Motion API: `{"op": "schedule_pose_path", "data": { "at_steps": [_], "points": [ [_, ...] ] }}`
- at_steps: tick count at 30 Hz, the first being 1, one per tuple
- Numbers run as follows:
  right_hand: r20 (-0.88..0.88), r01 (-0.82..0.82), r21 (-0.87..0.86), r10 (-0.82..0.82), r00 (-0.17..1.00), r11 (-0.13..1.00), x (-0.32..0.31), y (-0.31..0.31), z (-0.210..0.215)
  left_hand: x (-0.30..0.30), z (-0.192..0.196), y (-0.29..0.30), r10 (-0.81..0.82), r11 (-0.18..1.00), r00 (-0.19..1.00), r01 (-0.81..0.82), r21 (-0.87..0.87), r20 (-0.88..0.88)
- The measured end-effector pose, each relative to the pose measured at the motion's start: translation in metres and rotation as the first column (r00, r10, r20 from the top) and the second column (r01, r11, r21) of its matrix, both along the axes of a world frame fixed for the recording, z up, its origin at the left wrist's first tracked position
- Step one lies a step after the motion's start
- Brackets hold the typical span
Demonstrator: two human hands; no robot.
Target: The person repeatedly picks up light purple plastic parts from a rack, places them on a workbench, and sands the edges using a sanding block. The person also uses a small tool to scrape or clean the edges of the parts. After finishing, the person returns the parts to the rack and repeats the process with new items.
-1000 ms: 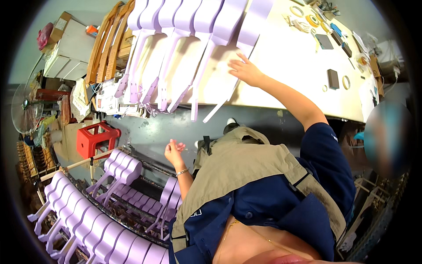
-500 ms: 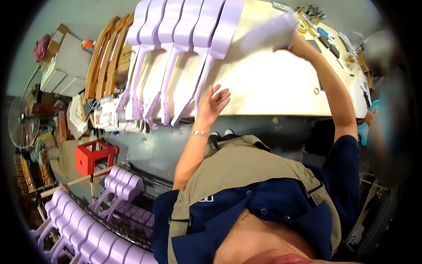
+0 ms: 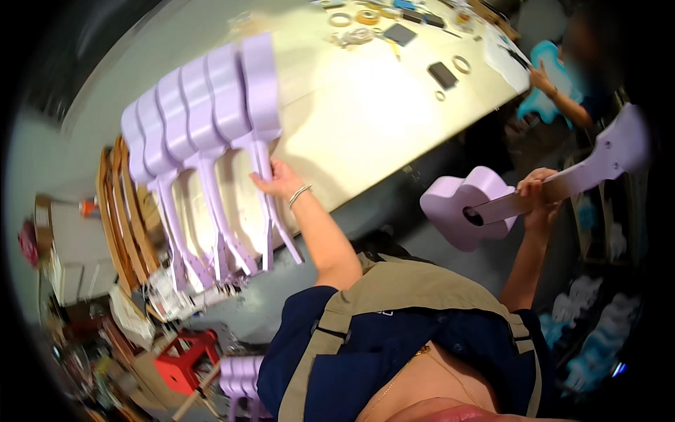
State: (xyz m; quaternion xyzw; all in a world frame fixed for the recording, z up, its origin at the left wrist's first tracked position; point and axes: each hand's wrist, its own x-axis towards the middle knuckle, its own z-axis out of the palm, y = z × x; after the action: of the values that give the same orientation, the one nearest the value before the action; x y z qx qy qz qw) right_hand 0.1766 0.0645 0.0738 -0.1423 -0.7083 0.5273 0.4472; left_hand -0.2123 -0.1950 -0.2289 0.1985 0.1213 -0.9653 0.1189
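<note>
Head view, with clock positions read from the centre. The right hand (image 3: 536,184) is at 3 o'clock, closed around the neck of a lilac ukulele (image 3: 450,200). The ukulele is off the tabletop (image 3: 337,148), beyond its near edge. Its body lies on the 9 o'clock side of the grip; its headstock (image 3: 620,146) extends toward 2 o'clock. The soundhole (image 3: 472,215) is visible.

The left hand (image 3: 283,182) is at 10 o'clock, near the centre. Its fingers lie across the neck of the end ukulele (image 3: 261,88); whether they grip it or only rest there cannot be told. The end ukulele is on the 3 o'clock side of a row (image 3: 190,112) of lilac ukuleles on the tabletop. The bodies are set side by side; the necks point roughly toward 6 o'clock.

At 12 o'clock, on the far part of the tabletop, is a yellow tape roll (image 3: 366,17). At 1 o'clock, a black block (image 3: 442,75) is near a pale ring (image 3: 461,65). Curved wooden strips (image 3: 116,218) are at 9 o'clock. A red stool (image 3: 184,364) is between 7 and 8 o'clock. At 2 o'clock, a co-worker's hand (image 3: 541,79) is at a cyan piece (image 3: 543,102). More cyan pieces (image 3: 598,348) are at 4 o'clock.
</note>
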Motion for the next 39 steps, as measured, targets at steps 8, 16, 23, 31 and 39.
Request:
{"op": "schedule_pose_path", "data": {
  "at_steps": [8,16,23,31,39],
  "points": [
    [0.173,0.424,-0.213,-0.393,0.903,0.88,0.134,-0.007,-0.077,0.048,0.058,-0.049,-0.234,0.962,0.964,0.249,-0.111,0.13],
    [0.065,0.572,-0.352,-0.59,0.805,0.741,0.257,0.014,-0.124,0.175,0.097,0.0,-0.534,0.292,0.845,0.216,-0.932,0.029],
    [-0.016,0.754,-0.437,-0.842,0.539,0.49,0.398,0.012,-0.17,0.347,0.147,0.192,-0.828,-0.108,0.561,-0.147,-0.983,0.007],
    [0.078,0.862,-0.393,-0.923,0.377,0.319,0.477,-0.013,-0.175,0.456,0.129,0.39,-0.978,0.07,-0.208,-0.38,-0.922,0.012],
    [-0.022,0.512,-0.013,-0.512,-0.859,-0.859,0.513,-0.073,-0.183,0.655,0.089,0.497,-0.565,0.426,-0.825,-0.3,-0.854,0.008]
  ]
}}
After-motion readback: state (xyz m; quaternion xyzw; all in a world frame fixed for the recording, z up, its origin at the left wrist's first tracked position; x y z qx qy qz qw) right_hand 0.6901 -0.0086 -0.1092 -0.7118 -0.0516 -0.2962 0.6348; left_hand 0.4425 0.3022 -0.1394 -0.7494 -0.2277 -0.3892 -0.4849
